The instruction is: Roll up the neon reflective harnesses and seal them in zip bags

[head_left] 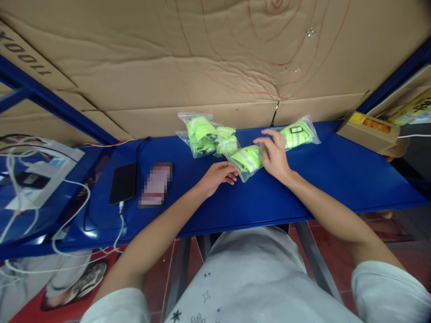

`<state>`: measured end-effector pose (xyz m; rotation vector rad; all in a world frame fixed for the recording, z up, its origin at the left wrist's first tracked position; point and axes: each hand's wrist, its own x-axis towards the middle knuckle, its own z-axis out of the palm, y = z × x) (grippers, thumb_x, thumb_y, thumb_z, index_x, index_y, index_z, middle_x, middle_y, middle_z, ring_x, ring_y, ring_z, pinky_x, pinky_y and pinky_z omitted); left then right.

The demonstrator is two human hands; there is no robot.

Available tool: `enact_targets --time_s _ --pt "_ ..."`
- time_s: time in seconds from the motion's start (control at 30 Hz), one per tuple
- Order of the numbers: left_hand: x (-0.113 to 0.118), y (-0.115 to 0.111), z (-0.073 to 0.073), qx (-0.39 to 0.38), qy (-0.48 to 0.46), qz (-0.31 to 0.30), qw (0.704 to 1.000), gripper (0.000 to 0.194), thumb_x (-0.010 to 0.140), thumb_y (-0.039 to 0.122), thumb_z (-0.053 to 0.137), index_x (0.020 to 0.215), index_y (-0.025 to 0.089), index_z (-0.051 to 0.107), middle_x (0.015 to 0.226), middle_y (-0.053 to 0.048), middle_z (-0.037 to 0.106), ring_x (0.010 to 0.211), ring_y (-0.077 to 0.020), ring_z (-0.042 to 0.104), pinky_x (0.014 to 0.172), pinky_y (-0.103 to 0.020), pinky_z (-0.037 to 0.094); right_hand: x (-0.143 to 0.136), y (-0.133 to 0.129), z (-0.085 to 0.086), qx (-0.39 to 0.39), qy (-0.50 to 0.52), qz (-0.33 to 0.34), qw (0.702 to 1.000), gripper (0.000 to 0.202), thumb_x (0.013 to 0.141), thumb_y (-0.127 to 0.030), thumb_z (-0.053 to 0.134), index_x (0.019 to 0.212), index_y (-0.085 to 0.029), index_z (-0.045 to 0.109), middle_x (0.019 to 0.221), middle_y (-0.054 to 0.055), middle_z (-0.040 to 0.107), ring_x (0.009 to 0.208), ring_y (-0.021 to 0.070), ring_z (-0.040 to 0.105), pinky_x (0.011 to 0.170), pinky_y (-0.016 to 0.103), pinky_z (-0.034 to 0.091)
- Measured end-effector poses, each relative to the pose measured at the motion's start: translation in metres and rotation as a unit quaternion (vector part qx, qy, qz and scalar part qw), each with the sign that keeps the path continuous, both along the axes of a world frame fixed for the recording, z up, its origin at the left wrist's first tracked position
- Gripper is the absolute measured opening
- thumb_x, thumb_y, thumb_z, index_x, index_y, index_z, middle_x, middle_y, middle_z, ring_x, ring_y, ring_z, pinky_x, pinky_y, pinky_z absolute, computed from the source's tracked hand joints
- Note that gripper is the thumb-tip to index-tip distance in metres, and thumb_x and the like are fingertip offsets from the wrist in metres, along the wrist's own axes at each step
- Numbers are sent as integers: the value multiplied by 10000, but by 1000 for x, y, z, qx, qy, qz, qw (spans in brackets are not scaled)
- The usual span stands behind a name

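Several clear plastic bags with folded neon-yellow reflective fabric lie on the blue table [202,202]. My left hand [220,176] pinches the near left edge of the middle bag [247,160]. My right hand [274,154] is at that bag's right side, its fingers apart and curved above the table. Behind it, to the right, lies another bag [298,133] with a black buckle showing. Two more bags sit close together at the back, one [202,134] to the left and one [227,140] beside it.
A black phone [123,183] with a white cable and a second phone [156,185] lie at left. Further left are cables and a white box [60,163]. An open cardboard box [368,132] stands at right. Cardboard [151,58] backs the table. Another person's foot [87,282] shows below left.
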<state>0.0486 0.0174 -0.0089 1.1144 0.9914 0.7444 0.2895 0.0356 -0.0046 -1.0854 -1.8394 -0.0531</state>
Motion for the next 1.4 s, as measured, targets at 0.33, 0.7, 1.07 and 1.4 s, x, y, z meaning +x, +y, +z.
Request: enact_targets --time_s 0.33,0.7,1.07,1.4 --pt "1 -8 11 77 -60 -32 995 430 784 555 849 859 168 679 761 -8 681 690 -123 670 619 -221 522 -31 -33 14 -325 31 219 919 349 961 -540 678 917 -197 635 670 -34 640 559 103 554 575 241 403" --pt "3 -2 -3 42 17 -2 999 493 837 610 783 820 151 605 826 -96 754 669 -199 754 514 -236 518 -27 -23 3 -378 100 245 887 277 970 -468 612 883 -205 614 647 -32 632 546 112 587 563 241 434" --pt "4 -4 3 136 -2 3 991 210 863 330 672 737 177 603 686 -9 672 600 -121 642 538 -219 485 -12 -9 12 -238 189 95 948 114 821 -270 644 755 -212 572 622 -51 531 584 102 479 611 259 387" --pt "2 -16 -2 398 42 76 913 352 804 483 850 980 211 710 1045 -76 693 945 -192 631 831 -323 523 -17 -14 25 -253 308 135 907 227 905 -433 590 837 -235 501 882 9 655 776 149 617 669 279 499"
